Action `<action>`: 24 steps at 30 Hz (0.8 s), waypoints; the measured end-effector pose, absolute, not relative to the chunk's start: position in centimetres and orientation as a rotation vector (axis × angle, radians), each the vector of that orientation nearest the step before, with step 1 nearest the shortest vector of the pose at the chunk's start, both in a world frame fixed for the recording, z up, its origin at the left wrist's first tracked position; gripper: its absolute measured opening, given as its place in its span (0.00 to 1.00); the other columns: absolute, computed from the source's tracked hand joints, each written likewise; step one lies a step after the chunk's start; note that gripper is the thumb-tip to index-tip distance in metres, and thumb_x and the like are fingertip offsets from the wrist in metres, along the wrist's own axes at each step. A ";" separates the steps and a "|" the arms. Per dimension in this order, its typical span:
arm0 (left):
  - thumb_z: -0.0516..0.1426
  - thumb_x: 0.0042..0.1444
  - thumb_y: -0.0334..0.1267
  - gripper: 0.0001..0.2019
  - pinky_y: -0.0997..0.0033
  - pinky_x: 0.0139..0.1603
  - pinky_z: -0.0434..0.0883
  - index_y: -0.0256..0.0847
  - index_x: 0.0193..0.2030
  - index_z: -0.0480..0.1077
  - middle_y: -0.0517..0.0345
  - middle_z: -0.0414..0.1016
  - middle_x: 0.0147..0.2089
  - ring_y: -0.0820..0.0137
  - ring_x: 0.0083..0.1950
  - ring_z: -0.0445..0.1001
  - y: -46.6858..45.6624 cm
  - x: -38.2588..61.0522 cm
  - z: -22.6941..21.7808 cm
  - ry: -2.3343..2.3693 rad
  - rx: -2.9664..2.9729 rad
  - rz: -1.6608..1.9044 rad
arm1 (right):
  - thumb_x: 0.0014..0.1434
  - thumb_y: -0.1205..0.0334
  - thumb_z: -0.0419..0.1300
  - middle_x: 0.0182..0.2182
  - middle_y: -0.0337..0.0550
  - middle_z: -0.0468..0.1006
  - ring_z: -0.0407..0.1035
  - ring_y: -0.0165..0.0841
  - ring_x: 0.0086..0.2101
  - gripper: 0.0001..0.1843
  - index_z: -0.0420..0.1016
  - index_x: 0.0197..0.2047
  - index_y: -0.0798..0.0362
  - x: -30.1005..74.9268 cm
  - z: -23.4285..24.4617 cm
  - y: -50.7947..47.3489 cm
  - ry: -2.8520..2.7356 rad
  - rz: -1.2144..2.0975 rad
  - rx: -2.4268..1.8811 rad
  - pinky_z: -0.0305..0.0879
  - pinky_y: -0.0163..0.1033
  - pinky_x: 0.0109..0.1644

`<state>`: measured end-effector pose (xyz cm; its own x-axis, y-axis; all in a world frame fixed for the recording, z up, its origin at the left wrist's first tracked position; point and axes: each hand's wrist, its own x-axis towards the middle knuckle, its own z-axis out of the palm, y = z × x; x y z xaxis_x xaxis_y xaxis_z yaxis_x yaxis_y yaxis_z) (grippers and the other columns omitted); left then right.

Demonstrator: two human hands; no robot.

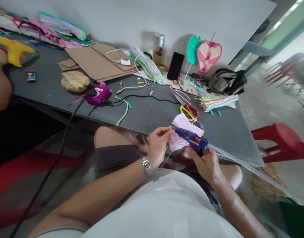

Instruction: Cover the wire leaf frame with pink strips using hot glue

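My left hand (158, 145) pinches the edge of a pale pink paper fan piece (182, 132) held over my lap at the table's front edge. A blue glue gun (191, 138) is gripped in my right hand (205, 162), with its nozzle pointing left onto the pink piece. A clear glue stick (231, 157) sticks out behind the gun to the right. I wear a metal watch (147, 165) on my left wrist.
The dark table (147, 112) carries yellow and red scissors (189, 110), a purple glue gun (99, 93) with a black cable, stacks of coloured strips (218, 101), cardboard sheets (97, 61), a phone (175, 66), finished fans (207, 54) and a bag (225, 81). Another person's arm (0, 82) is at the left. A red chair (283, 140) stands right.
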<state>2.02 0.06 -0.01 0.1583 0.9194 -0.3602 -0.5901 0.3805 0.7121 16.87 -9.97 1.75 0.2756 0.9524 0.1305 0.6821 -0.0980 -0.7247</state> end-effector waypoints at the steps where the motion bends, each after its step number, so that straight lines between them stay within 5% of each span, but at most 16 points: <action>1: 0.75 0.31 0.40 0.18 0.76 0.27 0.69 0.36 0.29 0.77 0.59 0.79 0.29 0.75 0.26 0.74 0.1 2.0 0.0 0.862 0.458 1.135 | 0.64 0.44 0.61 0.26 0.44 0.83 0.77 0.38 0.28 0.21 0.80 0.39 0.55 16.9 1.8 -10.0 -1.481 0.498 -1.858 0.71 0.36 0.32; 12: 0.76 0.30 0.40 0.18 0.76 0.26 0.69 0.36 0.28 0.78 0.59 0.79 0.27 0.76 0.25 0.73 0.1 2.1 -0.1 0.835 0.447 1.146 | 0.66 0.47 0.60 0.25 0.42 0.80 0.75 0.35 0.26 0.19 0.73 0.31 0.52 16.8 2.1 -10.2 -1.600 0.325 -1.802 0.70 0.36 0.34; 24: 0.76 0.31 0.40 0.18 0.77 0.25 0.67 0.36 0.28 0.78 0.59 0.79 0.27 0.76 0.25 0.72 0.0 2.2 -0.2 0.844 0.463 1.157 | 0.68 0.44 0.57 0.21 0.40 0.77 0.70 0.33 0.21 0.22 0.79 0.44 0.55 17.1 1.7 -10.3 -1.657 0.264 -1.832 0.64 0.36 0.27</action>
<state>2.19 0.04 -0.19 0.1535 0.9283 -0.3388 -0.6059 0.3592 0.7098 17.05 -10.34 1.73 0.1824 0.9462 0.2671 0.8165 0.0056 -0.5773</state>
